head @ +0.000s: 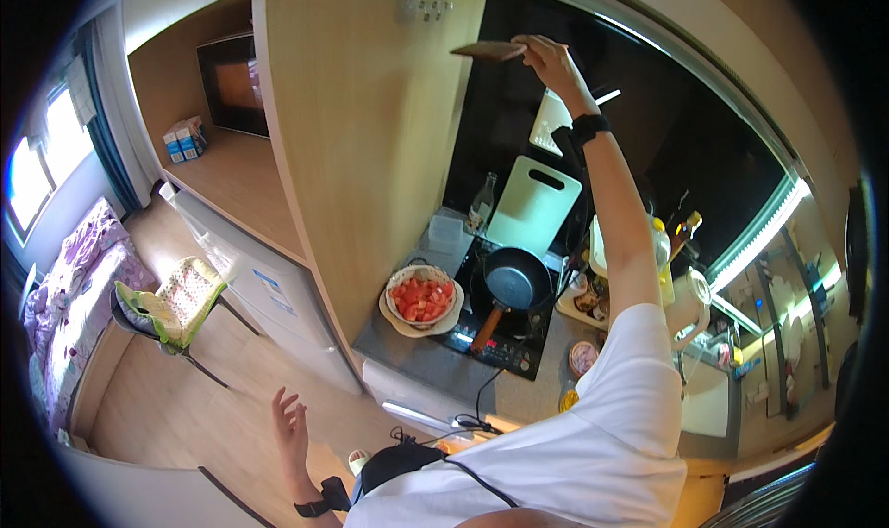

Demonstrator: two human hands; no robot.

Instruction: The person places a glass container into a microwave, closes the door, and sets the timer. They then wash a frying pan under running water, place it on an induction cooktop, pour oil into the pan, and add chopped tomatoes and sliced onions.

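My right hand (552, 62) is raised high above the counter, its fingers closed on one end of a flat brown wooden utensil (488, 51), probably a spatula. My left hand (290, 424) is held low over the floor at the left, empty, with its fingers apart. Between them, a dark frying pan (514, 281) with a wooden handle sits on a black induction cooktop (517, 353). To its left stands a bowl (455, 299) of chopped tomatoes (420, 299). A small bowl (583, 358) of pale pink chopped food lies partly behind my right sleeve.
A light cutting board (535, 205) leans behind the pan, beside a glass bottle (480, 205). Wall hooks (434, 5) are fixed on the wooden side panel. Bottles (684, 233) and a pitcher (694, 299) stand at right. A cable (479, 403) hangs over the counter's front edge.
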